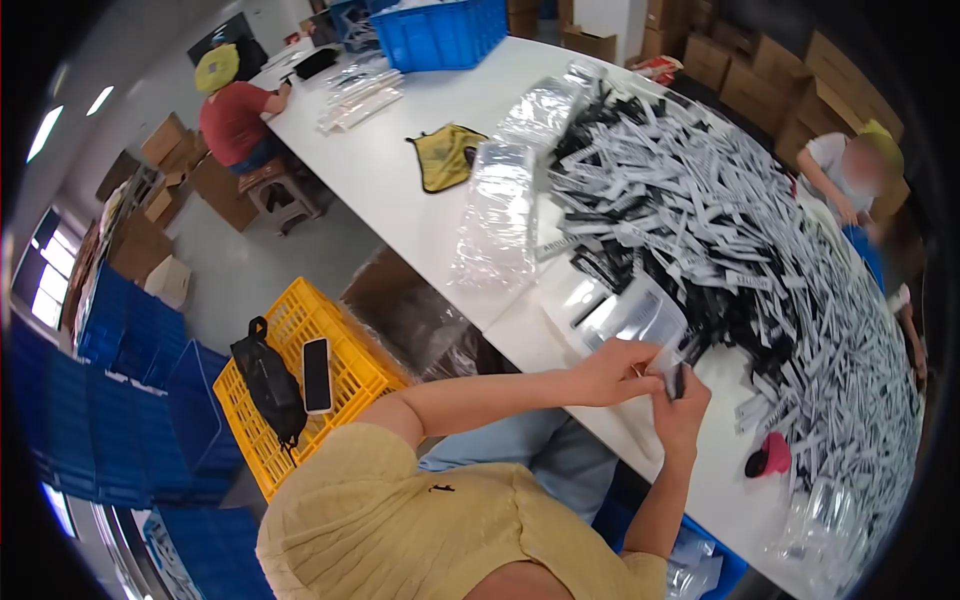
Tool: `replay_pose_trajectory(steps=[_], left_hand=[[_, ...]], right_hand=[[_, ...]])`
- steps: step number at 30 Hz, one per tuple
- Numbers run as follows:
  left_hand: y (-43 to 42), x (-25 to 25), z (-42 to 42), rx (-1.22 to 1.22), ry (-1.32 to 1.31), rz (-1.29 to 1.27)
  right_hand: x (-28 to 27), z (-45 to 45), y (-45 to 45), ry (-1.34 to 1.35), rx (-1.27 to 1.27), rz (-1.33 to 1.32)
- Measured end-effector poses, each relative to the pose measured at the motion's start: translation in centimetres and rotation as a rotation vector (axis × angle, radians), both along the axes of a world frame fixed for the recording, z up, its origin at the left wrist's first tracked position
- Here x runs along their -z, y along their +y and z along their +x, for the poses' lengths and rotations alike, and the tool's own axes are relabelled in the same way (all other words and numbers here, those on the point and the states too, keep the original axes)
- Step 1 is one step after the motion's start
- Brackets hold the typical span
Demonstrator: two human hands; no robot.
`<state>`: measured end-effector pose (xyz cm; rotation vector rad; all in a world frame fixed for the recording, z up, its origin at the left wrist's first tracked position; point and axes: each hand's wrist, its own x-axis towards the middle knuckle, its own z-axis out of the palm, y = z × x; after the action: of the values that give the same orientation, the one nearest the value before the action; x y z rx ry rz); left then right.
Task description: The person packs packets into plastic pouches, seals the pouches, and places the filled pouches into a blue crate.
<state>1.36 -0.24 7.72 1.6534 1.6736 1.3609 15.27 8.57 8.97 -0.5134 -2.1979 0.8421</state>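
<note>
My left hand (622,372) is closed, its fingertips pinching the edge of a clear plastic bag (672,362). Close beside it, my right hand (682,408) grips a small black strip-like item (679,381) at the bag; its exact kind is too small to tell. Just beyond my hands, a stack of clear bags (640,315) lies on the white table (380,190). A large heap of black pieces with white printed labels (690,200) spreads to the right of them.
More clear bags (497,210) and a yellow cloth pouch (446,157) lie on the table. A pink-and-black roll (769,456) sits near my right arm. At left, a yellow crate (300,310) carries a phone (317,375) and black pouch (268,380). Other people sit around the table.
</note>
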Motion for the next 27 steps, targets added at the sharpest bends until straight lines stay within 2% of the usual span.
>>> replay_pose_trajectory(steps=[1,4,5,8,9,11,12,15,19,22,23,24,25,26,27], left_hand=[[-0.1,-0.4,-0.3,0.039,-0.064,-0.151],[0.5,-0.2,-0.8,0.065,-0.736,-0.188],[0.4,-0.4,-0.9,0.077,-0.879,-0.205],[-0.1,-0.6,-0.6,-0.041,-0.250,-0.006],[-0.1,-0.9,-0.9,-0.077,-0.102,-0.023],[0.6,0.1,-1.6,-0.104,0.014,0.072],[1.0,0.9,-2.0,-0.114,0.072,0.116],[1.7,1.3,-3.3,-0.114,0.032,0.233],[1.7,0.3,-3.1,-0.100,-0.125,0.032],[1.2,-1.3,-2.7,-0.068,0.127,-0.025],[1.2,-1.7,-2.8,-0.184,0.239,0.140],[1.4,-2.3,-3.3,-0.301,0.353,0.308],[1.5,-2.9,-4.0,-0.301,0.403,0.401],[1.4,-3.3,-3.9,-0.289,0.473,0.422],[1.3,-3.8,-3.7,-0.282,0.539,0.442]], right_hand=[[-0.3,-0.3,-0.8,-0.062,0.038,0.016],[0.3,-0.9,-0.8,0.016,0.035,0.001],[0.9,-0.8,-0.5,0.060,-0.011,-0.156],[1.1,-1.8,-0.3,0.053,0.080,0.010],[1.0,-2.0,-0.4,0.047,0.070,0.112],[0.5,-2.1,-0.8,0.037,0.053,0.315],[0.3,-2.1,-1.1,0.026,0.039,0.324],[-0.2,-2.2,-2.6,-0.008,-0.015,0.348],[0.3,-2.2,-2.2,0.084,0.034,0.231],[0.0,-2.7,-1.7,0.054,0.145,0.113],[0.0,-2.6,-1.3,0.073,0.113,0.250],[0.3,-2.6,-0.8,0.090,0.172,0.184],[0.6,-2.9,-0.4,0.112,0.232,0.120],[0.8,-3.1,0.0,0.134,0.293,0.055],[0.7,-3.0,0.4,0.191,0.242,-0.023]])
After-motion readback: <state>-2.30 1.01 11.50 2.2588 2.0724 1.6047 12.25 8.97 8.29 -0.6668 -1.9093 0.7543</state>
